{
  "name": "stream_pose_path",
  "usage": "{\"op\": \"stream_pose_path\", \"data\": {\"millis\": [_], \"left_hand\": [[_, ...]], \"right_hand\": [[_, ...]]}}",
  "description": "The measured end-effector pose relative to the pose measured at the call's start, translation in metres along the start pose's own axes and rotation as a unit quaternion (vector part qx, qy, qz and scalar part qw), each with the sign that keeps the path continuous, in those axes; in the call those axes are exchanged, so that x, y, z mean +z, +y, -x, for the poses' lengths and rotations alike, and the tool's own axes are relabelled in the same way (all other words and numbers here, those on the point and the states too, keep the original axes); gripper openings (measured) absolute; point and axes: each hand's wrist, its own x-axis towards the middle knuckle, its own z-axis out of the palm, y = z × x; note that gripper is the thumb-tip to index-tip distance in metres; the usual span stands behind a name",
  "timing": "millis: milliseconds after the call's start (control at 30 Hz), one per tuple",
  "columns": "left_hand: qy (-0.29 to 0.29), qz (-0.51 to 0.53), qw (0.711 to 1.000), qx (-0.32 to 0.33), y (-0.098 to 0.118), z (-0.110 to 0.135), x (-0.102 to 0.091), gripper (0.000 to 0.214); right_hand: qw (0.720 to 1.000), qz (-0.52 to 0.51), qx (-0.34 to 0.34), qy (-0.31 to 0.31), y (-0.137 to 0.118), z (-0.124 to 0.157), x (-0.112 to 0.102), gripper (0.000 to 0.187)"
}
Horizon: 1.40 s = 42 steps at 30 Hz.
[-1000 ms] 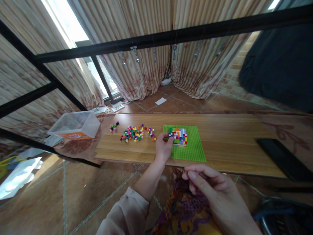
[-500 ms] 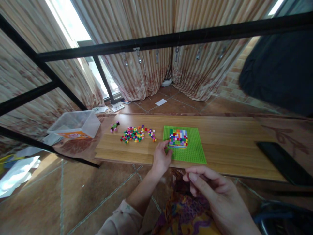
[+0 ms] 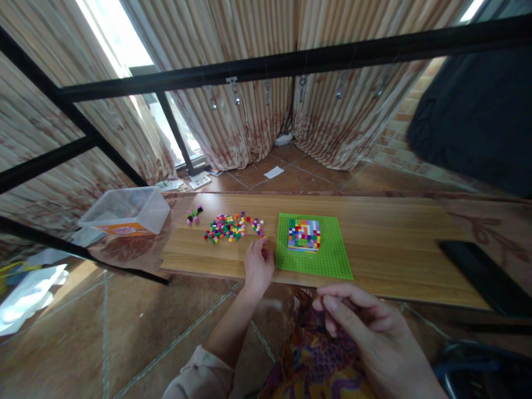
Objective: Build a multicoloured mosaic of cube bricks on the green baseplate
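Build (image 3: 304, 235) of small coloured bricks is sitting on a green baseplate (image 3: 336, 261), taken here as centre of the clock; the plate's bare studs are showing around it. Stray bricks (image 3: 256, 226) are lying near 9 o'clock, with the main brick pile (image 3: 224, 228) just beyond. Left hand (image 3: 258, 267) is poising at 8 o'clock, off the plate, fingers loosely curled and tips just beside the strays; cannot tell whether it is gripping one. Right hand (image 3: 368, 322) is hanging between 4 and 5 o'clock, thumb and forefinger tips meeting, no brick showing. Step in hand, judged: the left hand appears to be selecting a loose brick. Next move, judged: calling for a fine fingertip pinch on one brick, leaving its neighbours undisturbed. Wooden board (image 3: 386, 244) is bearing plate and bricks. Farther out at 9 o'clock, a clear tub (image 3: 157, 213) is carrying an orange label (image 3: 124, 229), its lettering too blurred for reading. Printed papers (image 3: 200, 182) are lying near 10 o'clock, text illegible. Black slab (image 3: 484, 274) at 3 o'clock is showing no readable mark.
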Motion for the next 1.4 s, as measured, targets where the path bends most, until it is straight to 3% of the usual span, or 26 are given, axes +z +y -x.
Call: {"op": "stream_pose_path", "data": {"millis": [167, 300, 433, 600, 733, 867, 1000, 1233, 1400], "left_hand": [[0.018, -0.11, 0.994, -0.002, -0.01, -0.022, -0.015, 0.023], [0.006, -0.174, 0.985, 0.005, -0.008, -0.028, -0.011, 0.01], [0.007, -0.214, 0.977, 0.012, -0.005, -0.031, -0.005, 0.01], [-0.011, -0.199, 0.98, 0.002, -0.007, -0.033, -0.009, 0.01], [-0.018, -0.13, 0.991, 0.006, -0.003, -0.024, -0.015, 0.012], [-0.033, -0.011, 0.999, 0.041, 0.016, -0.012, -0.013, 0.02], [-0.057, 0.04, 0.995, 0.076, 0.038, -0.009, -0.009, 0.022], [-0.063, 0.012, 0.993, 0.098, 0.055, -0.013, -0.003, 0.017], [-0.06, -0.065, 0.984, 0.157, 0.056, -0.02, 0.002, 0.016]], "right_hand": [[1.0, 0.003, 0.005, -0.008, 0.0, -0.001, 0.0, 0.014], [1.0, 0.002, -0.002, 0.001, -0.001, 0.0, 0.001, 0.016], [1.0, 0.002, -0.008, 0.003, -0.002, 0.0, 0.001, 0.016], [1.0, 0.003, 0.0, 0.003, -0.001, 0.0, 0.001, 0.015], [1.0, 0.003, 0.009, 0.001, -0.002, 0.0, 0.001, 0.017], [1.0, 0.0, 0.017, -0.002, -0.002, 0.001, 0.001, 0.018], [1.0, -0.011, 0.022, 0.003, -0.002, 0.001, 0.001, 0.02], [1.0, -0.008, 0.018, 0.006, -0.007, 0.002, 0.003, 0.021], [1.0, -0.007, 0.017, 0.002, -0.008, 0.001, 0.002, 0.022]]}}
